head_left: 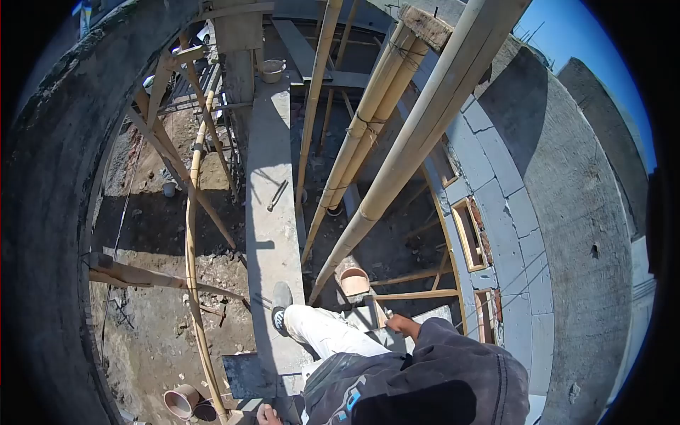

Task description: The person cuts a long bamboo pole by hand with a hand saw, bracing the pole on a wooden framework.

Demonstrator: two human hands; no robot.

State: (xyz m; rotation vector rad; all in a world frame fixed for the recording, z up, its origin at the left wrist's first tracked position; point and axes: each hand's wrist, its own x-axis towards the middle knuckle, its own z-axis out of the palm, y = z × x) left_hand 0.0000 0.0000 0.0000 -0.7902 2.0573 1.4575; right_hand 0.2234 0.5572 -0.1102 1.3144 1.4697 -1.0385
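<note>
Hands (405, 326) (268, 415) apart, bamboo poles (401, 166), shoe (282, 297) on walkway (268, 227)

Looks like an outdoor building site, judging by lashed round tan bamboo poles (370, 106), a long flat grey walkway (271, 152), a bare pale-grey block wall (496, 205), a rough grey cement wall (574, 205) and rubble-strewn brown earth (152, 319) under blue sky (570, 28).

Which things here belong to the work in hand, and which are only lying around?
Likely in use:
- right hand, near a wooden strip
- left hand
- walkway underfoot

Probably just lying about:
- small tool on the walkway
- bucket, lower left
</note>
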